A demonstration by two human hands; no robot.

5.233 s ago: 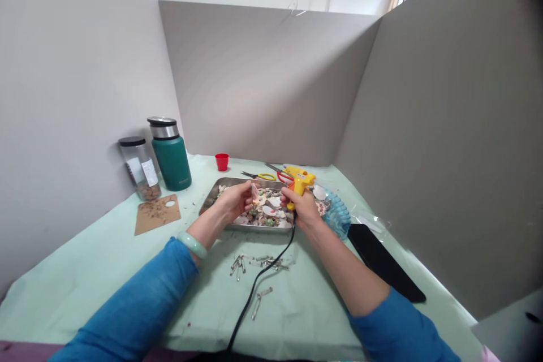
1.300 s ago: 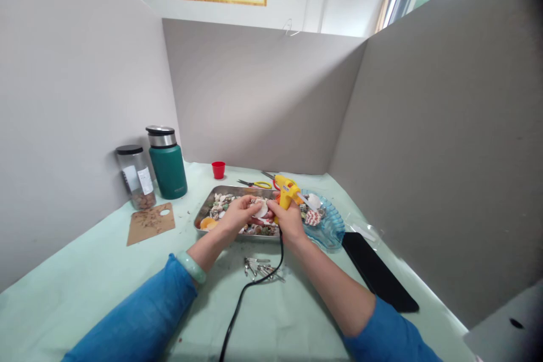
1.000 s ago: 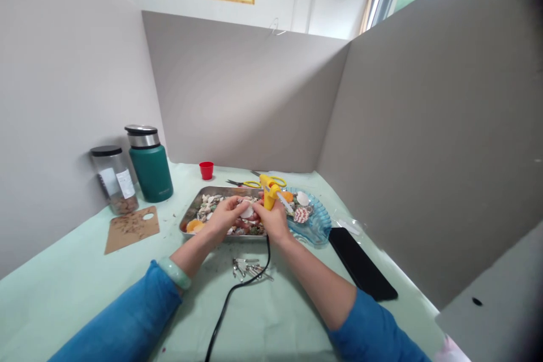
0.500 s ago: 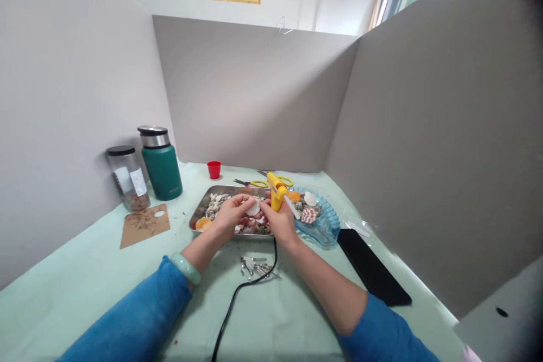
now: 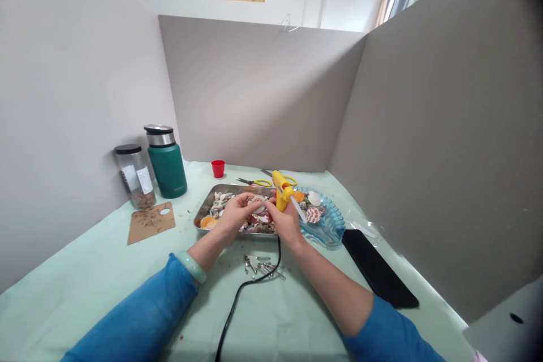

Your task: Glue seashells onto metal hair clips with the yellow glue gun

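Over a metal tray [image 5: 254, 234] of mixed seashells, my left hand [image 5: 234, 216] pinches a small white shell [image 5: 257, 207] between thumb and fingers. My right hand [image 5: 289, 226] is wrapped round a yellow hot glue gun [image 5: 280, 188], with a white glue stick [image 5: 299, 210] poking out of its back end toward me. The thumb and fingertips of that hand also meet at the white shell's edge. The gun's nozzle points away from me and cannot be seen clearly. Its black cord [image 5: 250, 281] runs down toward the table's front edge.
A blue scalloped plate [image 5: 337, 225] with shells stands right of the tray, beside a black slab [image 5: 377, 268]. Metal clips [image 5: 261, 265] lie in front. Behind are scissors [image 5: 263, 183] and a red cup [image 5: 218, 168]. Left stand a green bottle [image 5: 167, 169], a jar [image 5: 138, 181] and brown cardboard [image 5: 150, 223].
The white shell has been tilted between my fingertips and shows less of its face. My fingers have shifted slightly around it. The whole view has moved a little; the glue gun stays in my right hand.
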